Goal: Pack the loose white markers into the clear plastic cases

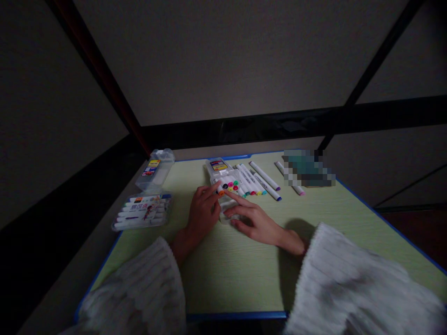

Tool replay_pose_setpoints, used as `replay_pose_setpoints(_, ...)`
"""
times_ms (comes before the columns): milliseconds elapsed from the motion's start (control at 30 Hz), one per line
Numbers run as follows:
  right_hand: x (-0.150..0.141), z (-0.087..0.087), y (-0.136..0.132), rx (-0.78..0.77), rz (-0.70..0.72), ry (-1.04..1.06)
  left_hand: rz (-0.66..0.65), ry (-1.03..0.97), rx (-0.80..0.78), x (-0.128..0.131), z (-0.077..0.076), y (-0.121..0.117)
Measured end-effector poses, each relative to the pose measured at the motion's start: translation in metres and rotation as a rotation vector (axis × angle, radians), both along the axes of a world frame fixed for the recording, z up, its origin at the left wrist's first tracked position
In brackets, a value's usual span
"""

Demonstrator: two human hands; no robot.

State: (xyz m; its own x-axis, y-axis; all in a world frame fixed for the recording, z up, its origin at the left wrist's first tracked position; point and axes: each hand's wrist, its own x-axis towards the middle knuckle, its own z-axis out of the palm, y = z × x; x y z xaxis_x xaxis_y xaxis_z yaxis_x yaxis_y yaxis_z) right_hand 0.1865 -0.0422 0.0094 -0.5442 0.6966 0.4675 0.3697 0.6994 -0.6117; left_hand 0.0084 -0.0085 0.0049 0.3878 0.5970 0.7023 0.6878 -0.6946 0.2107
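Note:
An open clear plastic marker case (228, 215) lies in the middle of the table, with several white markers (230, 184) in it, their coloured ends facing me. My left hand (204, 211) is at the case's left side, its fingers closed around a marker with an orange end (220, 190). From the right, my right hand (256, 223) reaches over the open lid. Its fingers are apart, and the index fingertip is at the orange end. Just right of the case, several loose markers (253, 179) with coloured ends lie side by side.
A closed case of markers (143, 212) lies at the table's left edge. Behind it stands another clear plastic case (155, 172). A single marker (296, 186) and a pixelated greenish object (307, 170) are at the back right. A wall panel (230, 60) rises behind the blue-edged table (237, 284).

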Motion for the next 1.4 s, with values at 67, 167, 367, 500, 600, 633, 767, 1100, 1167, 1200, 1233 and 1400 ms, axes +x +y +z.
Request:
replay_pose_setpoints(67, -0.0001, 0.0004, -0.0003, -0.003, -0.001, -0.005, -0.006, -0.01, -0.004, -0.0002, -0.0002, 0.0)
replay_pose_setpoints(167, -0.0002, 0.0001, -0.0003, 0.004, 0.006, 0.001, -0.008, -0.026, -0.005, -0.0003, -0.0001, -0.0002)
replay_pose_setpoints(367, -0.0002, -0.0013, 0.0, 0.013, 0.0, 0.0, -0.031, -0.051, 0.024, -0.0004, -0.0005, -0.0003)
replay_pose_setpoints(500, -0.0001, -0.0009, -0.0002, 0.009, -0.002, -0.016, -0.046, -0.065, 0.062, -0.001, -0.0018, -0.0002)
replay_pose_setpoints(600, 0.0002, -0.0007, -0.0001, 0.011, 0.0, -0.017, -0.053, -0.073, 0.08, -0.0014, -0.0024, -0.0002)
replay_pose_setpoints(633, 0.0002, -0.0007, 0.0, 0.012, 0.001, -0.017, -0.052, -0.076, 0.085, -0.0015, -0.0024, -0.0002)
replay_pose_setpoints(767, 0.0006, -0.0011, -0.0001, 0.008, -0.002, -0.024, -0.046, -0.084, 0.093, -0.0014, -0.0024, -0.0007)
replay_pose_setpoints(1100, -0.0001, -0.0028, 0.0008, 0.021, 0.006, -0.016, -0.049, -0.089, 0.102, -0.001, -0.0032, -0.0002)
replay_pose_setpoints(1167, -0.0001, -0.0019, 0.0004, 0.018, 0.005, -0.022, -0.049, -0.088, 0.095, -0.001, -0.0034, 0.0001)
replay_pose_setpoints(1200, -0.0002, -0.0014, 0.0003, 0.015, 0.004, -0.025, -0.052, -0.088, 0.093, -0.0011, -0.0035, 0.0002)
replay_pose_setpoints(1233, -0.0002, -0.0009, 0.0001, 0.011, 0.002, -0.028, -0.057, -0.089, 0.093, -0.0012, -0.0036, 0.0004)
replay_pose_setpoints(1400, -0.0004, -0.0006, -0.0001, 0.009, -0.001, -0.026, -0.066, -0.095, 0.097, -0.0016, -0.004, 0.0009)
